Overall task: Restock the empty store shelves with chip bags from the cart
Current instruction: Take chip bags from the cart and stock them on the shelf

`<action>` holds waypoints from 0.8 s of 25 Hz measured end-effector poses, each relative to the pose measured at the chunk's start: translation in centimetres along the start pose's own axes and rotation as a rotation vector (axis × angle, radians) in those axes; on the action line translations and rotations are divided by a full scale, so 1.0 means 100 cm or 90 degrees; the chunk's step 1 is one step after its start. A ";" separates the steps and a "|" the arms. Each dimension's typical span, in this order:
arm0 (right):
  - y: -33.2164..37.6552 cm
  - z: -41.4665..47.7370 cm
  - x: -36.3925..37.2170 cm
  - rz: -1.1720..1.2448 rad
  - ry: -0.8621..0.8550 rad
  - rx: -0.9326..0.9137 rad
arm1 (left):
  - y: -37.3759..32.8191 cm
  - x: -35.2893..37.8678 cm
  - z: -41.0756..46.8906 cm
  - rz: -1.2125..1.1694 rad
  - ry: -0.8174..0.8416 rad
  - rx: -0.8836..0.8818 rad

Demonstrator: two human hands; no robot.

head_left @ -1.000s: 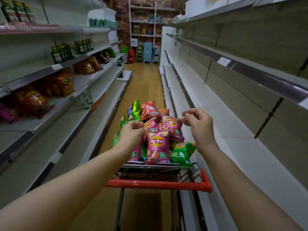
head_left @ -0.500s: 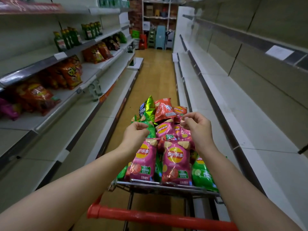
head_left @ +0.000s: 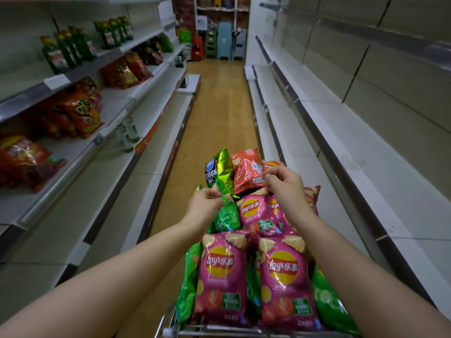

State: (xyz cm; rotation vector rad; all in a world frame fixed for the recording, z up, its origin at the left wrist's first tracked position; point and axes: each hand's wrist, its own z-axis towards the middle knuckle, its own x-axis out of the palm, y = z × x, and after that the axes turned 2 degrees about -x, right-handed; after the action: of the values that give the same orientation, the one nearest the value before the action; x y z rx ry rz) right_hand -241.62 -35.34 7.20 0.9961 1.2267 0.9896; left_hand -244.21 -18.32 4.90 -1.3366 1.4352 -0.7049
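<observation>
The cart (head_left: 175,330) sits low in the head view, piled with chip bags: two pink Lay's bags (head_left: 220,276) in front, more pink ones behind, green bags (head_left: 225,215) along the sides, and a shiny green bag (head_left: 218,170) and a red bag (head_left: 246,173) at the far end. My left hand (head_left: 206,206) hovers with curled fingers at the top of a green bag. My right hand (head_left: 284,185) is curled over the red and pink bags. Whether either hand pinches a bag edge is unclear. White bare shelves (head_left: 353,172) run along the right.
On the left, shelves (head_left: 136,93) hold orange and red snack bags (head_left: 80,111) and green bottles (head_left: 64,48). A wooden-floored aisle (head_left: 219,106) runs ahead between the shelf rows. Stacked plastic stools (head_left: 220,40) and a rack stand at its far end.
The view has tilted down and drawn closer over the cart, so the red handle has dropped out of frame. Both hands keep their curled pose above the bags.
</observation>
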 end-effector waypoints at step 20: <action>-0.130 0.186 0.081 -0.649 0.152 0.098 | 0.065 0.062 0.115 0.021 0.008 -0.089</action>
State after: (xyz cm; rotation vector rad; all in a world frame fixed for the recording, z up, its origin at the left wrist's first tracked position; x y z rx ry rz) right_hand -221.74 -32.18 -6.05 0.2494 1.7488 0.2015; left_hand -235.14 -20.43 -6.39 -1.4134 1.5364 -0.6014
